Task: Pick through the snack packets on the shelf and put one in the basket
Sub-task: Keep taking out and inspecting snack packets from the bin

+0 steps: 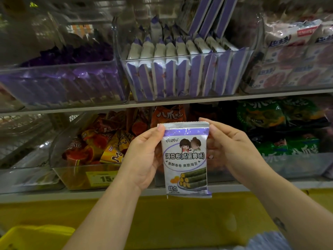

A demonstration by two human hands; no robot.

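Bottom L: yellow basket [36, 237], only a corner in frame, the rest cut off by the edge. Upper shelf, L: left bin [59, 66], clear, w/ dark purple packs inside, too blurred to read. Below it, orange-red packets [93, 145] in another clear tub. The yellow price tag [100, 177] on its front reads "15", and the rest is hidden behind the left forearm. Upper shelf, centre: centre bin [162, 59], w/ purple-white packs standing on edge in a row. Under it an orange bag [167, 116], lower part covered by the held pack. R: green packets [288, 127] on the lower shelf, print blurred. Pinkish-white packs [297, 56] above, cut off by the frame. Bottom R: striped sleeve [266, 240], only an edge showing.

Snack packet [185, 159] is in mid-air in front of the lower shelf, below the centre bin, between both hands. Left hand [144, 156]: thumb on the front at the top-L corner, pinching vs. fingers behind, which the pack hides. Right hand [230, 147]: thumb & forefinger pinch the top-R corner at the seal. Its other fingers are behind the pack, can't tell how they lie. Pack is upright, long axis vertical w/ a slight lean, crimped top seal up, printed front facing the camera, bottom seal hanging free in front of the shelf lip.
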